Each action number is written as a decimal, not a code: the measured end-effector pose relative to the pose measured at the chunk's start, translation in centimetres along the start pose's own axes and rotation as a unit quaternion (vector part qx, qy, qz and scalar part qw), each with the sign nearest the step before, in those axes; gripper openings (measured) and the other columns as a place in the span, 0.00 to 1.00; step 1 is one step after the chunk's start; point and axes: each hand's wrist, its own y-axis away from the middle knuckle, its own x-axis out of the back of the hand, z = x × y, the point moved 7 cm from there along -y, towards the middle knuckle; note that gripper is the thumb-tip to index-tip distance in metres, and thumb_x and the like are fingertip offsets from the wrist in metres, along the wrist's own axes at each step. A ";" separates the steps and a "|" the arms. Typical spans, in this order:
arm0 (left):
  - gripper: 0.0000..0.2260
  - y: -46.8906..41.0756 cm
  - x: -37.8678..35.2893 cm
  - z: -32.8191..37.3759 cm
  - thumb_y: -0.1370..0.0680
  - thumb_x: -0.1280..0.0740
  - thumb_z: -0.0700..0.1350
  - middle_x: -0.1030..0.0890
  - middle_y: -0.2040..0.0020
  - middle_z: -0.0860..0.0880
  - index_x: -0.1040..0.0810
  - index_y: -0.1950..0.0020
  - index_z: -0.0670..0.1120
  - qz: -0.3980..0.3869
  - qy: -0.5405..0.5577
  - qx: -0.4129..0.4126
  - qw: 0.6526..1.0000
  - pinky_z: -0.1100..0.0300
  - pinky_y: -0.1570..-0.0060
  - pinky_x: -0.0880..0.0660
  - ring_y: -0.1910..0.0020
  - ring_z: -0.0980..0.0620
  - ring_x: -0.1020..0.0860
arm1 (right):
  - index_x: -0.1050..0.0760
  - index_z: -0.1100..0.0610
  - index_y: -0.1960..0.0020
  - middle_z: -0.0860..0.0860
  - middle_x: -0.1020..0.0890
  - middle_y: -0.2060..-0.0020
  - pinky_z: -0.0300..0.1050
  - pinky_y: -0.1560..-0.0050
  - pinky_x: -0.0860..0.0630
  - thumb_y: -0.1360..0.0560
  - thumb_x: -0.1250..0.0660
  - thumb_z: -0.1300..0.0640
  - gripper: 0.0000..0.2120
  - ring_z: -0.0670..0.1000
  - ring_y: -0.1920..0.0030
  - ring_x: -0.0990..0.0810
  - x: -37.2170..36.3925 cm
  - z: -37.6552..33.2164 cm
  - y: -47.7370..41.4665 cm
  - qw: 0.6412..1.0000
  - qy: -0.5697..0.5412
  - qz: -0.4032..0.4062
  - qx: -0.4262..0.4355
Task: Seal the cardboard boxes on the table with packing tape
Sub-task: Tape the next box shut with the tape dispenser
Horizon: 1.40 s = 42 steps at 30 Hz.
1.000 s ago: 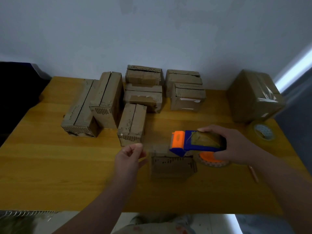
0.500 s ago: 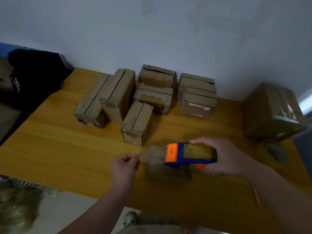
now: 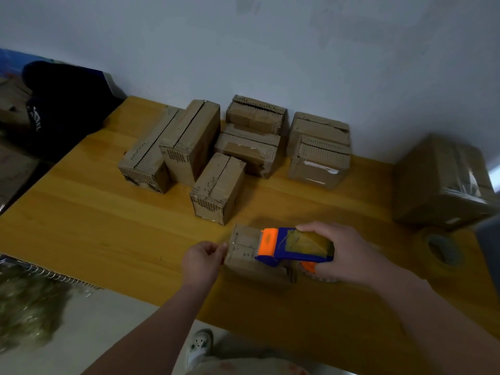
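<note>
Moved: since a second ago the left hand [image 3: 201, 262] has closed the gap to the small box [image 3: 243, 249] and now sits at that box's left end. The tape dispenser [image 3: 292, 246] has stayed over the box.
Far left: a dark bag [image 3: 62, 104] lies beyond the table's far left corner.
Near left: a wire spiral [image 3: 51, 274] and a blurred greenish mass [image 3: 27, 307] show below the table's near edge.
Table: the table [image 3: 81, 226] is yellow wood and stands against a pale wall.
Box cluster: seven cardboard boxes [image 3: 216, 188] huddle at the far middle, touching or just beside one another.
Shoe: a white shoe [image 3: 198, 345] is on the floor, near the table's edge.
Left hand: the fingers are curled, and thumb and forefinger pinch a clear tape end [image 3: 230, 242], seen only as a faint glint at the small box's left top edge.
Small box: it lies on the near middle of the table, between the hands, with its right part under the dispenser.
Tape dispenser: it is blue with an orange front and holds brown tape; its front rests over the small box's top.
Right hand: the right hand [image 3: 349, 253] grips the dispenser from the right, fingers curled over its top.
Large box: the large box [image 3: 443, 182] stands at the far right, wrapped in clear tape, well apart from the cluster.
Tape roll: a brown tape roll [image 3: 441, 251] lies flat, just near of the large box.
</note>
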 end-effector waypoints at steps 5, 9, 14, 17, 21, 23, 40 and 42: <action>0.13 -0.9 -1.2 -0.4 0.19 0.37 0.47 0.22 0.65 0.43 0.23 0.60 0.41 -0.089 -0.112 -0.022 0.990 0.55 0.69 0.33 0.68 0.45 0.27 | 0.34 0.41 0.30 0.49 0.29 0.43 0.29 0.66 0.28 0.32 0.25 0.58 0.36 0.43 0.56 0.23 -0.2 0.1 0.1 1.000 0.009 0.005 -0.001; 0.08 -0.1 0.7 0.5 0.20 0.37 0.45 0.19 0.59 0.48 0.20 0.49 0.44 -0.021 -0.091 -0.047 0.995 0.61 0.64 0.28 0.62 0.52 0.23 | 0.34 0.41 0.30 0.48 0.29 0.44 0.31 0.67 0.29 0.32 0.25 0.58 0.35 0.44 0.56 0.23 -0.2 0.1 0.3 1.000 0.006 0.016 0.001; 0.29 3.1 -2.0 3.8 0.21 0.33 0.44 0.26 0.37 0.53 0.43 0.23 0.50 -0.168 0.036 -0.102 0.980 0.60 0.42 0.28 0.40 0.56 0.28 | 0.34 0.41 0.30 0.46 0.29 0.46 0.30 0.67 0.32 0.32 0.26 0.57 0.34 0.41 0.57 0.26 -0.1 0.2 0.3 0.999 0.003 0.033 -0.002; 0.48 2.1 -2.9 3.2 0.26 0.29 0.54 0.31 0.28 0.47 0.64 0.22 0.49 -0.216 -0.076 -0.109 0.967 0.53 0.39 0.27 0.34 0.48 0.28 | 0.32 0.41 0.31 0.46 0.27 0.43 0.33 0.60 0.32 0.32 0.26 0.55 0.33 0.43 0.52 0.26 -0.2 0.3 0.3 0.998 0.001 0.056 0.006; 0.55 1.8 -3.9 5.0 0.32 0.31 0.67 0.63 0.22 0.46 0.68 0.23 0.51 -0.227 -0.282 -0.203 0.910 0.46 0.27 0.44 0.23 0.46 0.52 | 0.31 0.39 0.32 0.47 0.26 0.43 0.34 0.60 0.31 0.34 0.26 0.54 0.33 0.45 0.51 0.25 -0.7 0.6 0.2 0.997 -0.019 0.079 0.007; 0.53 2.0 -4.6 6.2 0.34 0.43 0.75 0.70 0.24 0.50 0.67 0.23 0.49 -0.208 -0.392 -0.272 0.854 0.44 0.26 0.57 0.26 0.51 0.68 | 0.31 0.39 0.32 0.47 0.27 0.45 0.31 0.63 0.32 0.33 0.26 0.55 0.33 0.43 0.55 0.25 -0.7 0.6 0.2 0.997 -0.020 0.080 0.002; 0.52 1.2 -5.6 5.6 0.42 0.64 0.80 0.74 0.29 0.52 0.75 0.30 0.49 -0.179 -0.493 -0.321 0.789 0.48 0.28 0.63 0.29 0.50 0.73 | 0.39 0.34 0.34 0.38 0.30 0.45 0.30 0.53 0.27 0.33 0.22 0.51 0.36 0.38 0.47 0.27 1.6 9.5 5.5 0.999 -0.025 0.001 -0.019; 0.52 1.2 -5.6 5.6 0.42 0.64 0.80 0.74 0.28 0.52 0.75 0.29 0.49 -0.177 -0.492 -0.322 0.789 0.48 0.28 0.63 0.28 0.50 0.72 | 0.37 0.36 0.34 0.38 0.29 0.46 0.30 0.53 0.27 0.33 0.22 0.53 0.35 0.38 0.48 0.26 2.0 10.1 6.2 0.999 -0.044 0.004 -0.018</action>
